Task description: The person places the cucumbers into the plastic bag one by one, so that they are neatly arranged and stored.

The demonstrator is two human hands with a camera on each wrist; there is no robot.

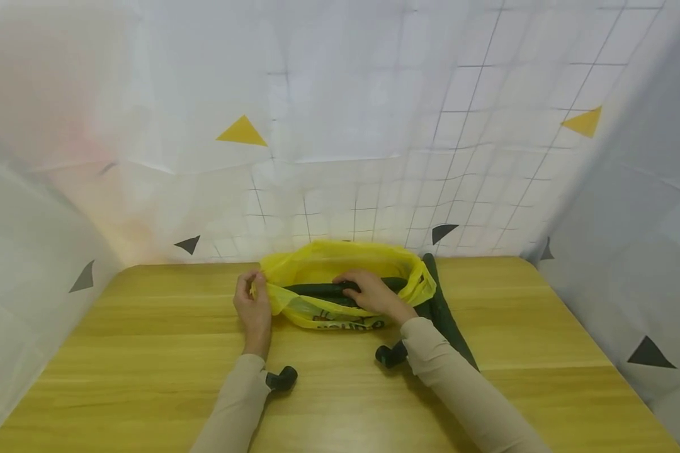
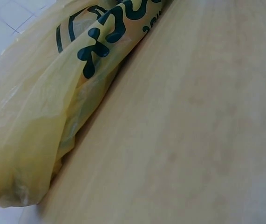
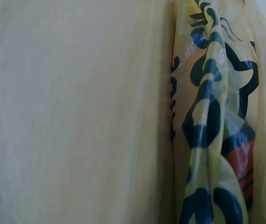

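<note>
Left grip [image 1: 253, 303] of mine clamped on the left rim of a yellow plastic bag [image 1: 340, 318], far middle of the tabletop [image 1: 544, 321], my right grip [image 1: 371, 293] inside it, clasping a dark roll [image 1: 317, 290], another dark length [image 1: 446, 318] at right.

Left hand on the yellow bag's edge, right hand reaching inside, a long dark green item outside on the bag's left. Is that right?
Not quite: the head view shows the long dark green item to the right of the yellow bag. The rest stands.
</note>
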